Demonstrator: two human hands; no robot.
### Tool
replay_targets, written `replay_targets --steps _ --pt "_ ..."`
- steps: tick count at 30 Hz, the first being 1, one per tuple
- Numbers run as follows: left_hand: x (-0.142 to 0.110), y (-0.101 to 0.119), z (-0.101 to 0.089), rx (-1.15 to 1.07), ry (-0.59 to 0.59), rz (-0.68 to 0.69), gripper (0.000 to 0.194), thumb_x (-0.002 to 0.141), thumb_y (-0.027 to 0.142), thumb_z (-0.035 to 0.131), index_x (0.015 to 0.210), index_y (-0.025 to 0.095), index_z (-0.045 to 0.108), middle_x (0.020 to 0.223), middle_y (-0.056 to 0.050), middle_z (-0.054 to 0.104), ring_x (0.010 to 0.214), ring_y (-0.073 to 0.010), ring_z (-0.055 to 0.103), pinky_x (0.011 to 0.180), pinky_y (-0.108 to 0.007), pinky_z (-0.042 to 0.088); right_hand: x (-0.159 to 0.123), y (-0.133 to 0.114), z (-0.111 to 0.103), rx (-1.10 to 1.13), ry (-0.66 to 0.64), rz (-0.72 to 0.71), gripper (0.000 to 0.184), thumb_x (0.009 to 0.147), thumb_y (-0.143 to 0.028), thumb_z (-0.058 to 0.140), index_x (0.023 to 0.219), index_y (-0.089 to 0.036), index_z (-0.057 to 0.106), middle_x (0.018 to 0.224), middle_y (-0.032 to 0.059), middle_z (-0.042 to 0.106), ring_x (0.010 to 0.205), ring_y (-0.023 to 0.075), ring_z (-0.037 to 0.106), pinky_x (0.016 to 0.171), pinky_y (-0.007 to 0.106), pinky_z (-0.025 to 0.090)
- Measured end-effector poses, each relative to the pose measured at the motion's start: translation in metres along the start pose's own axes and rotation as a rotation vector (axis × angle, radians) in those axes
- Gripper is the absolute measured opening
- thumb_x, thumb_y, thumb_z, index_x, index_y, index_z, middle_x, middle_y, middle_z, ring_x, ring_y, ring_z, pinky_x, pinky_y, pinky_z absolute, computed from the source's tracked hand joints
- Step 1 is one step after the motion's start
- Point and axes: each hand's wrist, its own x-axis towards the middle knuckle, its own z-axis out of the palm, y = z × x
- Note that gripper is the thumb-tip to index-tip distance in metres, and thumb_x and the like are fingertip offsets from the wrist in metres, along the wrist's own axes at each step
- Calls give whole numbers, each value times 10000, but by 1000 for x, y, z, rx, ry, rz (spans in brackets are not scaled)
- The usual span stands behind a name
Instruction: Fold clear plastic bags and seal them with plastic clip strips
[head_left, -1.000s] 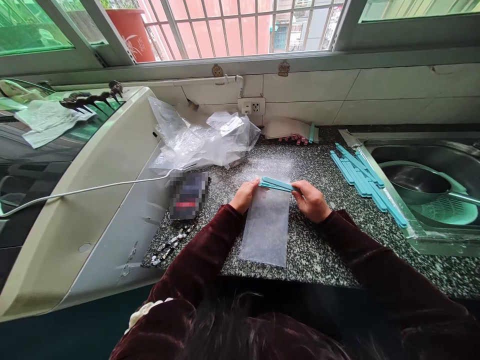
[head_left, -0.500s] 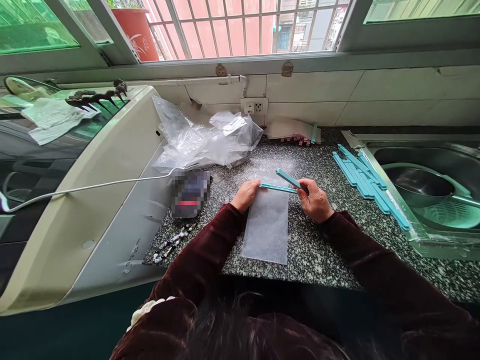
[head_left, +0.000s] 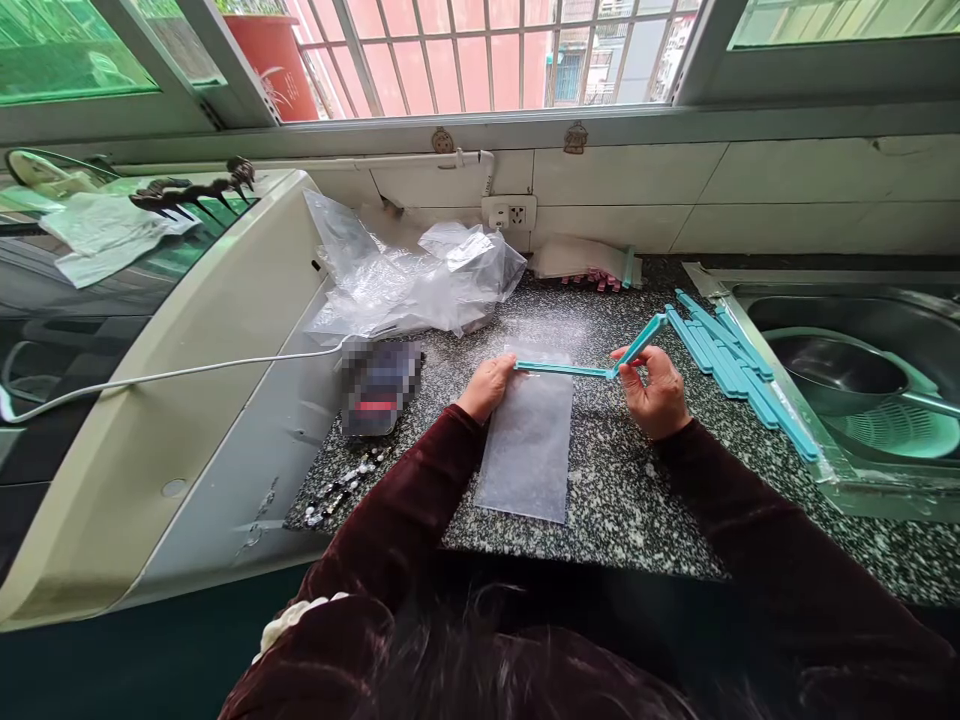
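A teal hinged sealing clip (head_left: pixel 592 366) is spread wide open over the top edge of a clear plastic bag (head_left: pixel 527 440) lying flat on the speckled granite counter (head_left: pixel 622 500). My left hand (head_left: pixel 487 385) pinches the clip's left end against the bag's top corner. My right hand (head_left: pixel 656 390) grips the hinge end, with the upper arm of the clip raised up and to the right. Both sleeves are dark red velvet.
A pile of teal clips (head_left: pixel 724 360) lies beside the sink (head_left: pixel 847 380), which holds a metal bowl and a green colander. Crumpled clear bags (head_left: pixel 412 275) and a bagged bundle (head_left: pixel 589 262) sit at the back. A dark packet (head_left: pixel 379 385) and beads (head_left: pixel 341 490) lie at left beside a white appliance (head_left: pixel 187 400).
The clip was closed across the bag's top a second ago. My right hand has swung its upper arm open and moved to the right; the left hand stays on the left end.
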Motion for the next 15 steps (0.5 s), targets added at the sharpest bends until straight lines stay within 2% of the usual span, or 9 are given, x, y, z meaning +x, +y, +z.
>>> replay_targets --steps 4,8,11,15 --pt "2 2 -1 -63 39 -34 327 781 333 542 513 147 517 502 23 463 491 -84 375 493 -218 299 1 4 -2 73 44 115 130 874 -300 456 908 -202 536 910 76 658 776 181 618 662 332 519" --pt "3 2 -2 -155 88 -72 298 782 287 543 527 138 511 514 25 474 482 -68 373 480 -198 296 1 9 2 285 109 283 200 860 -392 481 913 -203 520 853 58 659 708 166 623 593 306 519" --pt "4 2 -3 -217 115 -80 283 762 314 576 552 138 502 522 34 464 478 -61 366 467 -190 290 2 8 4 429 142 406 240 812 -436 542 894 -211 530 793 33 649 650 149 608 547 284 515" --pt "6 0 -6 -228 121 -24 315 730 348 612 532 140 482 516 37 455 479 -56 365 465 -185 293 4 3 3 562 167 532 255 719 -425 643 836 -215 555 764 16 648 598 129 587 503 259 503"
